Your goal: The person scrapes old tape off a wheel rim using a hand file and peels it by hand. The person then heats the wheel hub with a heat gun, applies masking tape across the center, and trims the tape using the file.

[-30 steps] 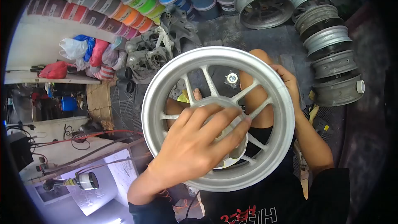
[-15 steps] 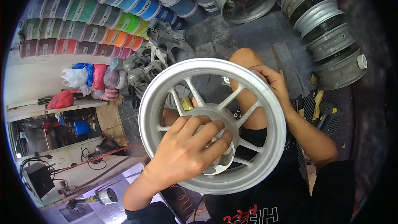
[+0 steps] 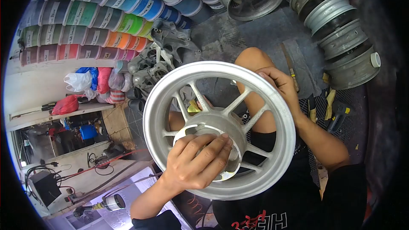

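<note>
The left hand (image 3: 194,159) curls at the hub (image 3: 226,122), its grasp impossible to tell; the right hand (image 3: 282,84) grips the alloy wheel (image 3: 286,132). If that hold loosens, the wheel could tip

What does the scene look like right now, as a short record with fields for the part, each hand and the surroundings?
Part: silver-grey spoked wheel, hub facing the camera
Left hand: over the hub's open end, fingers bent; grip unclear
Right hand: at the rim's upper right, partly hidden
Upper left: labelled tubs in rows
Upper right: other wheels in a row
Left of wheel: plastic bags
</note>
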{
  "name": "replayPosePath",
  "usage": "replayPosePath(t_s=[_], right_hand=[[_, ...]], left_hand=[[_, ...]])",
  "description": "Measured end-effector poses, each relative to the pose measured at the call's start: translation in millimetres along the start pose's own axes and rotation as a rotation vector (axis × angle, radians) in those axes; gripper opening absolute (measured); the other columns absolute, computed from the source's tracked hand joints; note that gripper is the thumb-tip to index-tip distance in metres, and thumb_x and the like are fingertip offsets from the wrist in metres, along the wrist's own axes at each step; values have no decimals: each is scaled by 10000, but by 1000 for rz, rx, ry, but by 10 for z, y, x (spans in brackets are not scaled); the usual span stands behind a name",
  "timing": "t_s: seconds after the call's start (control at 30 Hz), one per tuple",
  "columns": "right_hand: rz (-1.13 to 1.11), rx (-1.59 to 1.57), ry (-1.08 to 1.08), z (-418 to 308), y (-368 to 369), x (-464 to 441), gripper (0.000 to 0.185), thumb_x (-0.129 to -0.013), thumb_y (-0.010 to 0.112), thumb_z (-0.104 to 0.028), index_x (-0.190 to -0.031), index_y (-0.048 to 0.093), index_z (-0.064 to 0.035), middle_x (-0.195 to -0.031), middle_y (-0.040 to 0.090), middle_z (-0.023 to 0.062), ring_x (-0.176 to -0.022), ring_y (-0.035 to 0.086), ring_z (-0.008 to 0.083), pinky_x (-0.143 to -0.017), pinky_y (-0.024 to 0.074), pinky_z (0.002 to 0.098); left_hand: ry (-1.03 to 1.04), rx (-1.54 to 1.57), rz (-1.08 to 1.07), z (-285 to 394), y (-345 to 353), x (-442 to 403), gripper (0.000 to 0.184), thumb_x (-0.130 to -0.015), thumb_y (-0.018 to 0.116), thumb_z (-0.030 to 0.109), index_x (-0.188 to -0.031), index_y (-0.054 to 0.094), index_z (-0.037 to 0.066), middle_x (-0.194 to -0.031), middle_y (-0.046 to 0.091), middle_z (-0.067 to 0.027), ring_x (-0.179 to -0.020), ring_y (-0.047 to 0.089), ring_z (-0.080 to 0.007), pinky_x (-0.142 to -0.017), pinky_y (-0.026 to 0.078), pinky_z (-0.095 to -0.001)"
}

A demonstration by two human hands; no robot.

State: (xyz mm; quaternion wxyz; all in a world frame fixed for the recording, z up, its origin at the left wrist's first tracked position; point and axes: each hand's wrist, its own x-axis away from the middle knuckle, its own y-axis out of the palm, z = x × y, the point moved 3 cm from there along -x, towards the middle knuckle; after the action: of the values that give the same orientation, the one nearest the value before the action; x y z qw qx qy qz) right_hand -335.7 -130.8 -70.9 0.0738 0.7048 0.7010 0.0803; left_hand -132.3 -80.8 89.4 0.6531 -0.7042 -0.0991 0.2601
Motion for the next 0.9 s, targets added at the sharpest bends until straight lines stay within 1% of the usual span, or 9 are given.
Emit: replayPosePath(t_s=[0.17,0.27,0.37,0.47,0.57,0.67,0.77,0.9], right_hand=[[-4,-4,36,-26,-2,17,213,-918,648,-120,-1053,671,43,-984,700,81,-903,642,120,-803,503,265],[11,-22,7,-18,1,15,218,-925,645,-132,-1051,670,44,-983,699,82,-903,641,121,-797,503,263],[23,-1,4,-6,-5,13,225,-929,642,-141,-1050,670,47,-988,698,82,-905,639,121,-794,502,265],[15,15,10,1,-10,5,229,-928,642,-148,-1042,670,49,-987,696,77,-909,634,118,-793,501,264],[3,-56,22,-1,4,16,227,-933,639,-155,-1035,670,45,-979,696,74,-900,631,115,-791,498,261],[13,4,8,3,0,10,225,-941,632,-163,-1030,671,40,-970,694,72,-892,628,107,-781,497,254],[26,-5,-2,39,-8,7,238,-947,634,-179,-1036,673,38,-958,695,67,-875,630,102,-767,499,252],[33,5,22,40,-23,15,246,-962,624,-187,-1046,677,38,-934,700,64,-852,637,102,-752,506,252]], left_hand=[[-61,32,38,10,8,8,203,-706,719,146,-900,745,93,-1030,702,-22,-865,648,-150,-683,454,-265],[-120,-11,53,42,19,-35,201,-715,720,152,-906,752,101,-1030,702,-11,-896,644,-156,-697,463,-267],[-41,-51,42,50,54,32,216,-703,737,145,-915,757,109,-1026,701,3,-910,636,-159,-709,469,-269],[-35,-20,118,47,99,94,216,-681,757,129,-897,755,111,-1024,700,11,-907,628,-160,-715,475,-274],[-62,-17,118,59,95,88,214,-664,768,115,-878,754,115,-1018,699,16,-909,621,-160,-716,477,-277],[-77,-29,110,64,69,48,202,-665,766,114,-866,751,117,-1009,697,18,-920,619,-162,-716,479,-278],[-118,-21,114,87,47,4,188,-669,766,115,-856,748,113,-1014,694,12,-930,620,-170,-728,488,-284],[-52,-49,108,110,115,44,144,-667,752,121,-807,721,106,-1031,689,4,-946,621,-181,-750,502,-298]])
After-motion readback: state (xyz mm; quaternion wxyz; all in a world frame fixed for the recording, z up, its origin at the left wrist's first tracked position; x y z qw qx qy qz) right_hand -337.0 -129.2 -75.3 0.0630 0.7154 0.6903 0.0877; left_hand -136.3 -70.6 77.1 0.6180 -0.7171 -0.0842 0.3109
